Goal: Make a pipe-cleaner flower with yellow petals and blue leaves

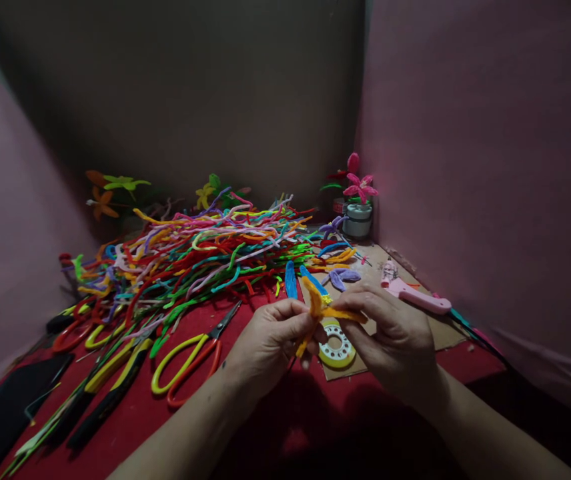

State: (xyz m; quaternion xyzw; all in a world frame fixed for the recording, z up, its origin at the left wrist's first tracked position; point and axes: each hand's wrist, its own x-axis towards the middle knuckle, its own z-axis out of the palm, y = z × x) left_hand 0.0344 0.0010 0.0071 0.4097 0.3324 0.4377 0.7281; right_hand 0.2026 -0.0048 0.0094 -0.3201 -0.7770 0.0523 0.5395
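Between my two hands is an orange pipe-cleaner flower [314,298] with several petals spread out. My left hand [278,333] pinches it near its centre, thumb and fingers closed. One petal stretching to the right lies in the fingers of my right hand [393,333], which are closed on it. Just below and behind the flower lies a yellow-rimmed spool [337,345] with a white centre. Blue pipe-cleaner petals [291,280] and a purple pipe-cleaner piece [341,277] lie just beyond my hands.
A large heap of coloured pipe cleaners [215,247] fills the back left. Scissors [180,377] and black-and-yellow pliers [110,387] lie on the red cloth [260,433]. At right, a pink glue gun [423,298] rests on cardboard [448,337]. A pink flower stands in a small pot [357,221].
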